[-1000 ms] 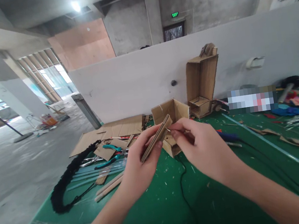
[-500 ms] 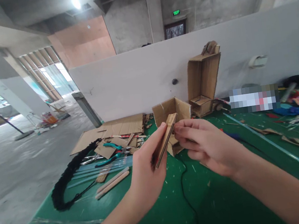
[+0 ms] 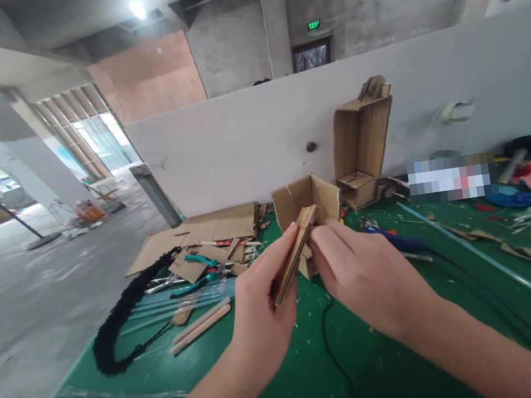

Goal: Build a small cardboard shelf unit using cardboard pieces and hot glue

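My left hand (image 3: 263, 291) grips a small layered piece of cardboard (image 3: 297, 252), tilted, with its narrow edge toward me and the thumb along its upper side. Against the right side of that piece is my right hand (image 3: 362, 271), closed, its fingers curled and fingertips turned away from view. Whether anything small is pinched in them is hidden. Just behind both hands stands an open cardboard box (image 3: 292, 198), partly covered by them.
A tall cardboard frame (image 3: 369, 135) stands by the white partition. On the left lie teal-handled pliers (image 3: 198, 284), wooden sticks (image 3: 202, 326), clear glue sticks (image 3: 176, 304) and a black fuzzy strip (image 3: 105, 340). A dark cord (image 3: 330, 341) crosses the green table; a blue tool (image 3: 400, 242) lies right.
My right hand has rotated, its back now facing me more and its fingertips moving behind the cardboard piece. The blue tool shows more. My left hand keeps its hold almost unmoved.
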The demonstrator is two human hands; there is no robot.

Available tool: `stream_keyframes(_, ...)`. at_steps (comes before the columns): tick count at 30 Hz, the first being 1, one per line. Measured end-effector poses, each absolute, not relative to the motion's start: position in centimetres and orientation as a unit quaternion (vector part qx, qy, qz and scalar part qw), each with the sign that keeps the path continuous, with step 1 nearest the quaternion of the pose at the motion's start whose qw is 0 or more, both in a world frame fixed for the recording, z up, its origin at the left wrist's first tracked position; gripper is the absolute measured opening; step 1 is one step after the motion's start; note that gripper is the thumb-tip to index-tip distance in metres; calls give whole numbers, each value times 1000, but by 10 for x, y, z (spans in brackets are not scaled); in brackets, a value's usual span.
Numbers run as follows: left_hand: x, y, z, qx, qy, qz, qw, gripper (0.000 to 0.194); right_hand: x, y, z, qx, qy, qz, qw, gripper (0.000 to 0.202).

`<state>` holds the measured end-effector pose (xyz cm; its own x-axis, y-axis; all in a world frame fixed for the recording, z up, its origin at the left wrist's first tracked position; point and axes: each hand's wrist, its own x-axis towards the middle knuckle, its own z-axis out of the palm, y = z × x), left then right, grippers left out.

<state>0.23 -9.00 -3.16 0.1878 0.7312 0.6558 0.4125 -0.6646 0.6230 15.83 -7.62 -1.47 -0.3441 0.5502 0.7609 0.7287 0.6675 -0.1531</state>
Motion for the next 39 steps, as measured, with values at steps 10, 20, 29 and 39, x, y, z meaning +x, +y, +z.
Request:
stream_keyframes(10,-3,-87,-35,786,329,521,50,60,167,-71,12,-329,-541,666,396,23)
stream_keyframes(20,-22,-64,-5,540,464,677,189,29,170,-92,-3,-480,-838,-139,218,24)
stream_keyframes(29,-33,-40,-5,544,457,671,212,28,198,-58,-27,-492,-869,-51,-16,19)
stream_keyframes(39,-55,-81,-81,857,448,224,-123,45,154,-9,-19,-511,-755,12,411,37)
